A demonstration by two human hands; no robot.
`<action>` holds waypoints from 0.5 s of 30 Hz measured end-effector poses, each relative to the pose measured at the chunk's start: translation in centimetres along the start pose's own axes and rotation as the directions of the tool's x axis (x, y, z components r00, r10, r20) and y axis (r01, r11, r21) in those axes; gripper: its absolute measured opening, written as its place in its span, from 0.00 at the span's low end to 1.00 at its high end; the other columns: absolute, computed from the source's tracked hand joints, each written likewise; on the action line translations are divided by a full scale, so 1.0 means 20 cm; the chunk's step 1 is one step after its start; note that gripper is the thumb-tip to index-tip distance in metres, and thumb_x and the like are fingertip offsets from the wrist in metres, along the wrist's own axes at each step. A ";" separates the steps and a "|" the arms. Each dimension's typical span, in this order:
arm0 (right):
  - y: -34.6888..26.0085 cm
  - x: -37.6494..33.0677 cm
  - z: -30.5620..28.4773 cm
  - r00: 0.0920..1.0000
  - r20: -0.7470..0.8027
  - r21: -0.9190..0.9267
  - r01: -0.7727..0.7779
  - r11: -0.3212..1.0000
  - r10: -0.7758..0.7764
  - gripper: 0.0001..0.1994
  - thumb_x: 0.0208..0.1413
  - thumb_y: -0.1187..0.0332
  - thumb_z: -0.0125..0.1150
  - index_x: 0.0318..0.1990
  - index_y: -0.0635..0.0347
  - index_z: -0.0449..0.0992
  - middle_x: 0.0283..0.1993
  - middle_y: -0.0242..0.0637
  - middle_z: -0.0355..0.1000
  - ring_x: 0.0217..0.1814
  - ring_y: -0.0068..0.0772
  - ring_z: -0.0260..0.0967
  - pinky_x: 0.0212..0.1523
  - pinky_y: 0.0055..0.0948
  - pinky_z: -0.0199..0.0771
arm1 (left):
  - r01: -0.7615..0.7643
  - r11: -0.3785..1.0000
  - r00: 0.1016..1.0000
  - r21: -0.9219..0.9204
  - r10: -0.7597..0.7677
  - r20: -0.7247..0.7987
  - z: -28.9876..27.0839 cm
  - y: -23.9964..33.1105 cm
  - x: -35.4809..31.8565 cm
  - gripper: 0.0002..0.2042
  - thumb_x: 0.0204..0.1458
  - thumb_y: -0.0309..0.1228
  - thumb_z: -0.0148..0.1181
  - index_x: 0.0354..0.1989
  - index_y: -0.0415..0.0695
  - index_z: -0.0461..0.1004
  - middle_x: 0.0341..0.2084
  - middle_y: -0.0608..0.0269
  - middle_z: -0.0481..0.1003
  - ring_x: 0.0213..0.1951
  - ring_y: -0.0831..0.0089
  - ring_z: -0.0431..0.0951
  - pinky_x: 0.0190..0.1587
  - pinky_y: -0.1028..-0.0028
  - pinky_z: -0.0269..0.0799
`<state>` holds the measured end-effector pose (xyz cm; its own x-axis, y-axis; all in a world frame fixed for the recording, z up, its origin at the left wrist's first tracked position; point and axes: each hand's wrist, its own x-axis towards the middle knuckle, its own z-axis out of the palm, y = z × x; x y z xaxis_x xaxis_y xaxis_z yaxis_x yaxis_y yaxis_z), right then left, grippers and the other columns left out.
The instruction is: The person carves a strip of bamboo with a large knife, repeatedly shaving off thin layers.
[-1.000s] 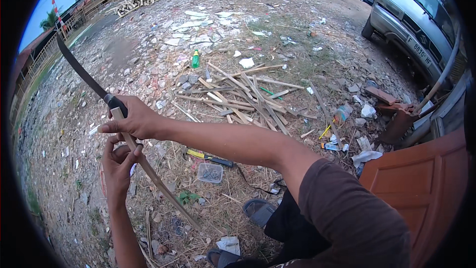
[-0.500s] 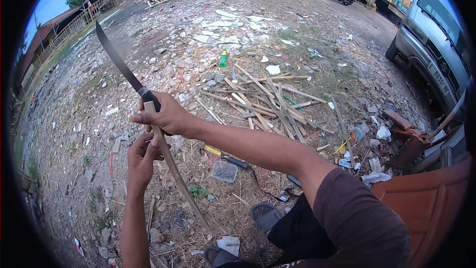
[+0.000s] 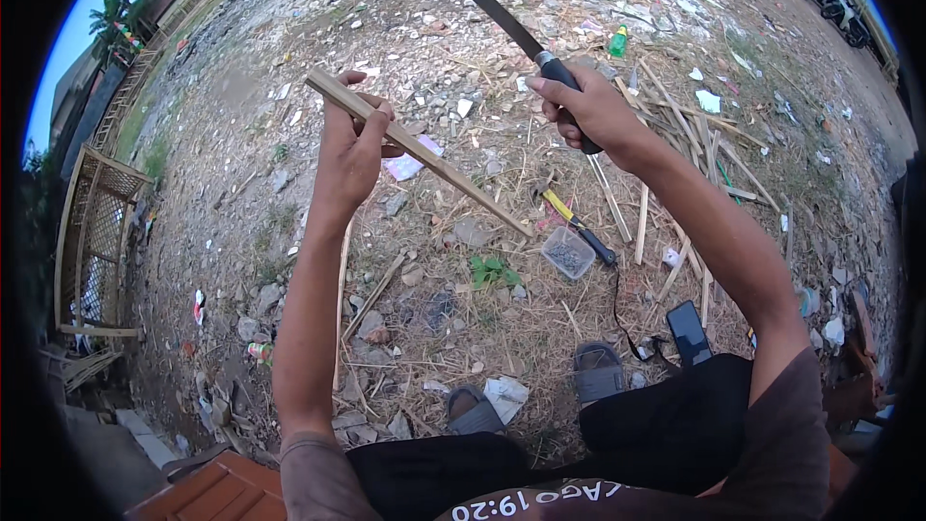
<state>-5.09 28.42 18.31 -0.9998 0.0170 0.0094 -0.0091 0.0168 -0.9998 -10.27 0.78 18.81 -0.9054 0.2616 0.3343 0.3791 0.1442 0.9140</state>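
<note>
Head: left forearm (image 3: 316,299) near upright, left grip (image 3: 349,169) pinching stick (image 3: 439,166) between thumb and fingers, stick slanting down-right above ground (image 3: 289,154). Right forearm (image 3: 719,217) angled up-left, right grip (image 3: 600,114) closed round knife (image 3: 509,26) handle, blade pointing up-left, apart from stick.

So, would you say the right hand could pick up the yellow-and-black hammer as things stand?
Probably not: the right hand grips a long black-handled knife and would likely need freeing first, though the hammer lies uncovered.
</note>
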 end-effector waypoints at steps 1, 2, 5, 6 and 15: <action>0.03 -0.02 -0.03 0.998 0.049 -0.094 -0.044 0.995 0.048 0.14 0.58 0.58 0.60 0.35 0.59 0.66 0.22 0.26 0.63 0.15 0.13 0.56 0.15 0.19 0.55 | -0.020 0.996 0.999 0.090 0.023 -0.027 -0.03 -0.02 0.00 0.19 0.60 0.27 0.49 0.56 0.38 0.52 0.36 0.56 0.68 0.34 0.71 0.77 0.31 0.73 0.83; 0.06 -0.03 -0.03 0.991 0.091 -0.191 -0.080 0.978 0.099 0.14 0.58 0.59 0.60 0.36 0.59 0.66 0.21 0.25 0.63 0.15 0.13 0.56 0.15 0.19 0.55 | -0.014 0.995 1.000 0.097 0.016 -0.026 -0.04 -0.01 -0.01 0.19 0.60 0.27 0.49 0.56 0.38 0.52 0.36 0.56 0.68 0.34 0.71 0.77 0.31 0.73 0.83; 0.13 -0.09 0.02 0.978 0.093 -0.177 -0.168 0.970 0.186 0.12 0.59 0.60 0.58 0.38 0.59 0.67 0.20 0.24 0.60 0.15 0.13 0.55 0.16 0.20 0.54 | 0.115 0.952 0.984 0.283 -0.071 -0.162 -0.02 -0.03 -0.02 0.19 0.62 0.34 0.49 0.54 0.36 0.52 0.38 0.51 0.67 0.35 0.68 0.76 0.31 0.71 0.83; 0.16 -0.10 0.04 0.968 0.107 -0.139 -0.210 0.968 0.226 0.11 0.59 0.60 0.57 0.38 0.59 0.67 0.20 0.24 0.59 0.15 0.14 0.55 0.16 0.20 0.54 | 0.113 0.950 0.985 0.290 -0.069 -0.159 -0.02 -0.05 -0.02 0.19 0.62 0.34 0.49 0.54 0.36 0.52 0.38 0.51 0.67 0.35 0.68 0.76 0.31 0.71 0.83; 0.27 -0.24 0.19 0.944 0.204 -0.222 -0.213 0.952 0.259 0.16 0.59 0.58 0.54 0.46 0.62 0.67 0.27 0.31 0.63 0.23 0.22 0.61 0.23 0.27 0.61 | 0.034 0.999 0.992 0.034 -0.029 -0.121 -0.06 -0.08 -0.02 0.21 0.63 0.47 0.46 0.50 0.39 0.64 0.32 0.61 0.73 0.38 0.73 0.76 0.42 0.71 0.76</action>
<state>-0.31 24.53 12.87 -0.9499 -0.1832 -0.2531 0.2079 0.2342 -0.9497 -10.84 -0.74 17.55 -0.9326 0.1396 0.3327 0.3547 0.1855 0.9164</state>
